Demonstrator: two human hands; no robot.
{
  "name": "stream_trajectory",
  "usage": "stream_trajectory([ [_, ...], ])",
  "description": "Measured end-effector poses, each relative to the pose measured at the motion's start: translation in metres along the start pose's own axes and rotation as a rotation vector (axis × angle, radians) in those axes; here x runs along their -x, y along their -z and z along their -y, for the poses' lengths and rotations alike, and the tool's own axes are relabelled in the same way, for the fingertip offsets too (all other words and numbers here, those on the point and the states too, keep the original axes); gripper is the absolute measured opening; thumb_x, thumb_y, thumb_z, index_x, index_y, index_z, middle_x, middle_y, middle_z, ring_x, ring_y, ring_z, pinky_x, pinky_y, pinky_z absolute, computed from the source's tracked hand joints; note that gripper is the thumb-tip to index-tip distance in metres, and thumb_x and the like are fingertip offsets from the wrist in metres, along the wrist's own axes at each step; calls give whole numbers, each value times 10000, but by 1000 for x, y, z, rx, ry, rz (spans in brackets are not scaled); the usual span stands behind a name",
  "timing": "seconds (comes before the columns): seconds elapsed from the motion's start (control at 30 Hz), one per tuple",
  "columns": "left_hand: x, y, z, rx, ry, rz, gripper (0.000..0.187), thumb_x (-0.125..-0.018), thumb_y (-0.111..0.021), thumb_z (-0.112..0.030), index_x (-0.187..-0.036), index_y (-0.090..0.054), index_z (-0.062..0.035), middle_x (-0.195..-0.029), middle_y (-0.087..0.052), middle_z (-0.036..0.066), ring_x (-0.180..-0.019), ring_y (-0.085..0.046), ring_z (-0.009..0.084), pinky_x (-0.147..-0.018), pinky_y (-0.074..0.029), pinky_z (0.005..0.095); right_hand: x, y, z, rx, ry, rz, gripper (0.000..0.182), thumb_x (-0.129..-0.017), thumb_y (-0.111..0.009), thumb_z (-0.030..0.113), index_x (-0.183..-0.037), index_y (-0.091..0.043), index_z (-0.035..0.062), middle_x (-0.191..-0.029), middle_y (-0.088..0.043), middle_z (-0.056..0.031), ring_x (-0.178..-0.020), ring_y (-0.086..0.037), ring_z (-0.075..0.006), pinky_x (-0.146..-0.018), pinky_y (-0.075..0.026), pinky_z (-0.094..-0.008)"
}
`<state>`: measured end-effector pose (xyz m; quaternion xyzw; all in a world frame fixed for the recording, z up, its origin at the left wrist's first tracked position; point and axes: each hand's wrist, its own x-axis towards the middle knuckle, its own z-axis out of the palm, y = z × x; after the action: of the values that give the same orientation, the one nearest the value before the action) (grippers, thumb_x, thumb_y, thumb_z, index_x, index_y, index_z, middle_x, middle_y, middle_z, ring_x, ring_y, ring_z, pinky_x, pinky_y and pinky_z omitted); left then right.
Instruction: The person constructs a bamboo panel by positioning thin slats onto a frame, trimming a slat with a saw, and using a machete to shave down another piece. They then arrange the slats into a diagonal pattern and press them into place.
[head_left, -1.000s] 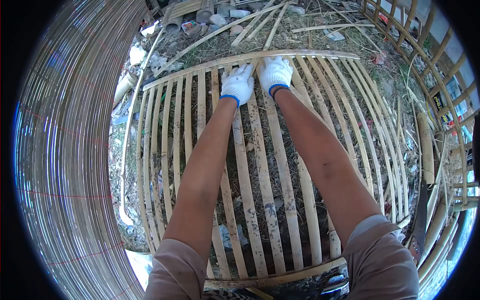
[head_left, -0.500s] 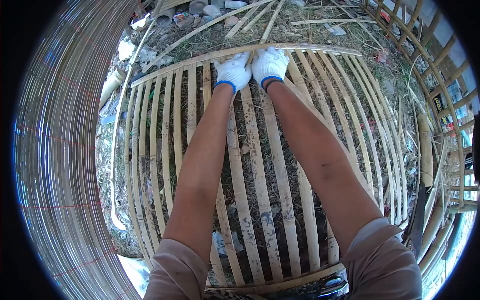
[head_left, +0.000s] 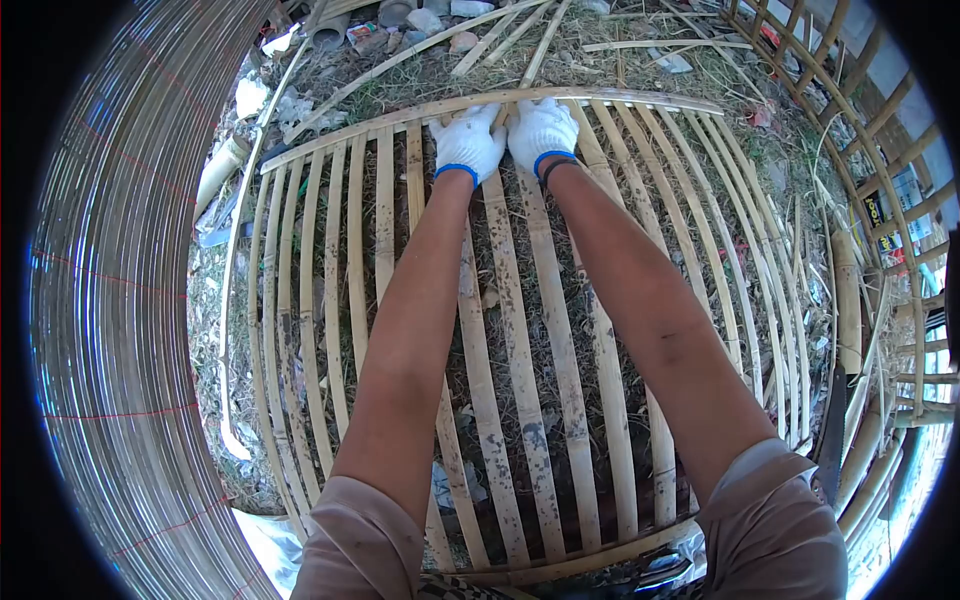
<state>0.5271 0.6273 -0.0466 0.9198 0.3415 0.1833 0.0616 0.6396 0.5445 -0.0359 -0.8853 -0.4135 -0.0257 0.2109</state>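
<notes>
A panel of long bamboo slats (head_left: 510, 290) lies over the littered ground, with a bamboo crosspiece (head_left: 380, 121) along its far end. My left hand (head_left: 468, 142), in a white knit glove with a blue cuff, is closed at the far end of a middle slat, just under the crosspiece. Right beside it, my right hand (head_left: 542, 130), gloved the same way, is closed at the same spot. The fingertips of both hands are partly hidden, and what they grip is hard to make out. A second crosspiece (head_left: 590, 560) crosses the near end of the slats.
A blind of thin strips (head_left: 120, 300) fills the left side. At the right stand a bamboo lattice (head_left: 870, 130), a thick bamboo piece (head_left: 847, 300) and a dark saw blade (head_left: 832, 430). Loose strips (head_left: 500, 38) and rubble (head_left: 425, 20) lie beyond the panel.
Both hands have stayed at the crosspiece, and my forearms have shifted slightly to the right. The view has moved a little; the panel looks unchanged.
</notes>
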Motion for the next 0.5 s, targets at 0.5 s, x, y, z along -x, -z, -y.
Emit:
stream_trajectory([
  [0.5,2,7,-3,12,43,-125,370,-871,-708,-425,-1116,-778,-157,-1210,-701,137,-1157,-656,352,-1027,-441,557,69,37,-53,92,318,-60,362,-1006,-588,217,-1362,-644,180,-1041,-675,-210,-1006,-675,-414,-883,-532,-535],
])
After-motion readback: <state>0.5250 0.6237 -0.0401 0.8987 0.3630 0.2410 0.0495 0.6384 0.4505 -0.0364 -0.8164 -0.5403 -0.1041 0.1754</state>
